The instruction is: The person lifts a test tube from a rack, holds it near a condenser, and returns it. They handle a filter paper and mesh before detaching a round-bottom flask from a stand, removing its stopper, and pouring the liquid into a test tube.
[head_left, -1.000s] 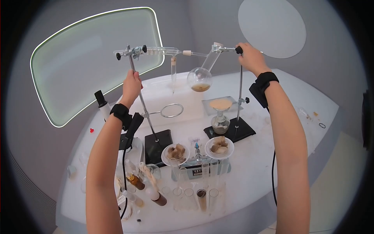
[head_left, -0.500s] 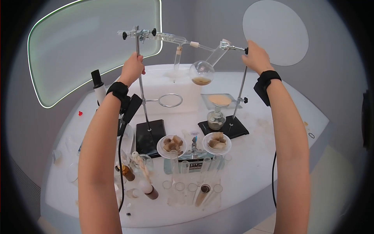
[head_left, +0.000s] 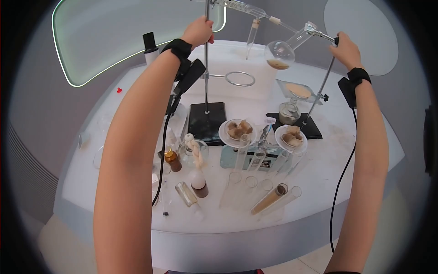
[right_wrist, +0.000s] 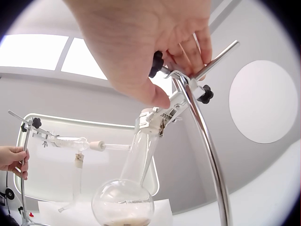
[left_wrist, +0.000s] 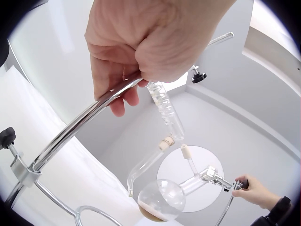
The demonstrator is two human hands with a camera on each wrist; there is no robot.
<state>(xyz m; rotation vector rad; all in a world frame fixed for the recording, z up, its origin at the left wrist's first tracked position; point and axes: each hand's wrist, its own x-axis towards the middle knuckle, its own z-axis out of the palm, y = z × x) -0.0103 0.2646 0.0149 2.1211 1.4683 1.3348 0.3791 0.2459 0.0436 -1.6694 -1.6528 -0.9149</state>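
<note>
My left hand [head_left: 198, 33] grips the upright rod [head_left: 206, 59] of the left iron stand, fingers wrapped round it just below the glass condenser [left_wrist: 165, 108]. My right hand [head_left: 348, 51] holds the clamp [right_wrist: 176, 106] at the top of the right stand, thumb on its arm and fingers behind the rod. That clamp carries a tilted round-bottom distilling flask [head_left: 279, 55] with a little brown liquid. A stoppered side tube joins the flask to the condenser, from which a bent glass adapter [left_wrist: 146, 167] hangs down.
An iron ring [head_left: 240, 78] juts from the left stand. By the right stand's base stands a spirit lamp [head_left: 289, 112]. Nearer are a balance [head_left: 252, 158] with brown pieces on both pans, several test tubes [head_left: 270, 198], a brown dropper bottle [head_left: 173, 159] and a red stopper [head_left: 119, 90].
The head view has swung, so the table and glassware appear higher and farther right. Both hands keep their hold on the stand and clamp.
</note>
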